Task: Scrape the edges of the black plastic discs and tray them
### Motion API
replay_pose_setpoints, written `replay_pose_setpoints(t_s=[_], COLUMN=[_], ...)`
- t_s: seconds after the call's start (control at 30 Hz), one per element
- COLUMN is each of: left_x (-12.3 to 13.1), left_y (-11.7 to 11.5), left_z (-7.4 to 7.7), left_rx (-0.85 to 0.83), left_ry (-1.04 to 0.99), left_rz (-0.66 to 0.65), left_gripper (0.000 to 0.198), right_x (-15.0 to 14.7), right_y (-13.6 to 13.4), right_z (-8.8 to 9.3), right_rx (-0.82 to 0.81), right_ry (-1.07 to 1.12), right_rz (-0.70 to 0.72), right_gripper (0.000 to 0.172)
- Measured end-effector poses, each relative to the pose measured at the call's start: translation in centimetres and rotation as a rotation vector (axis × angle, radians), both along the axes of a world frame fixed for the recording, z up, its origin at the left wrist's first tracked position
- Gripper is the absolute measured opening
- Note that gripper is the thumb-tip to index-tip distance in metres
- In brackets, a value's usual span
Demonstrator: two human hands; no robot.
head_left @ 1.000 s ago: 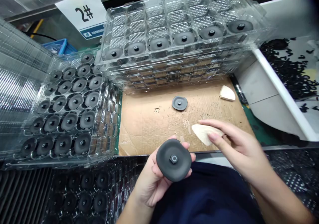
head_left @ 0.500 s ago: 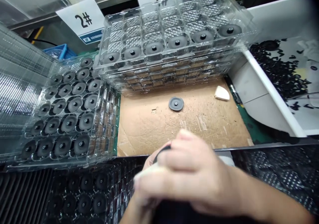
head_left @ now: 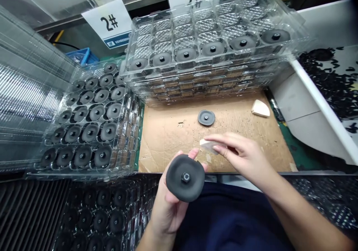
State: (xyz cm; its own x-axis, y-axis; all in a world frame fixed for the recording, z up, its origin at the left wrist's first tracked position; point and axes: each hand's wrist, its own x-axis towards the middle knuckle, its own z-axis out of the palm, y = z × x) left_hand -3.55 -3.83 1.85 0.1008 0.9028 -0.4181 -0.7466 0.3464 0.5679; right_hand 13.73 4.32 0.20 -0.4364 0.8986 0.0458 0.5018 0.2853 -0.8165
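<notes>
Dark grey rounded discs, each with a raised central stud, are shown in clear plastic trays and in the hands. Counted: six discs (head_left: pixel 213 48) in the front row of the top clear plastic tray (head_left: pixel 207 24) of a stacked pile; twenty-one discs (head_left: pixel 90 132) visible in the clear plastic tray at left (head_left: pixel 125 109); one loose disc (head_left: pixel 206 117) lying flat on a brown cardboard sheet (head_left: pixel 167 143); and one held disc (head_left: pixel 185 178). More discs (head_left: pixel 100 221) show dimly in a dark tray (head_left: pixel 145 191) in the foreground, too dim for a sure count.

The left hand (head_left: pixel 167 210) is cupped, its curled fingers supporting the held disc from beneath, stud upward. The right hand (head_left: pixel 243 156) is closed to a pinch on a cream wedge-shaped sponge (head_left: pixel 208 145), between thumb and fingertips. This sponge lies just beside the held disc, apart from it. A second cream wedge-shaped sponge (head_left: pixel 260 108) rests on the cardboard, right of the loose disc.

The cardboard covers a table, with a green mat (head_left: pixel 291 150) showing at its right edge. Beyond are two white "2#" cards (head_left: pixel 107 23) and a blue plastic crate (head_left: pixel 82 56). At right, a white bin (head_left: pixel 321 102) holds many small black pieces (head_left: pixel 327 76).
</notes>
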Motion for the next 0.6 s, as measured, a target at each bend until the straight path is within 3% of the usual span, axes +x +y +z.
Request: replay_pose_setpoints(t_s=[0.1,0.2,0.27,0.37,0.43,0.5,0.6], left_x=[-0.2,-0.1,0.2,0.6,0.7,0.5,0.0], left_y=[0.1,0.2,0.2,0.1,0.0,-0.1,-0.2], left_z=[-0.1,-0.2,-0.2,-0.1,-0.1,-0.1,-0.2], left_rx=[-0.001,-0.011,-0.013,-0.008,-0.016,-0.038,-0.057], left_ry=[-0.028,-0.027,-0.031,-0.001,0.021,0.021,0.033], left_rz=[0.018,0.027,0.019,0.043,0.047,0.034,0.055], left_gripper=[0.052,0.055,0.057,0.057,0.052,0.046,0.047], right_x=[0.5,0.4,0.0,-1.2,-2.2,-3.0,-3.5], right_y=[-1.7,-2.5,-2.2,-1.9,-2.2,-2.7,-2.9], right_z=[-4.3,-5.1,-3.1,1.9,4.7,6.4,6.9], right_rx=[-0.113,-0.133,-0.124,0.029,0.245,0.345,0.174], right_ry=[-0.082,-0.092,-0.056,0.111,0.221,0.247,0.147], right_rz=[0.062,0.058,-0.009,-0.117,-0.037,0.114,0.310], right_gripper=[0.023,0.021,0.024,0.025,0.026,0.026,0.024])
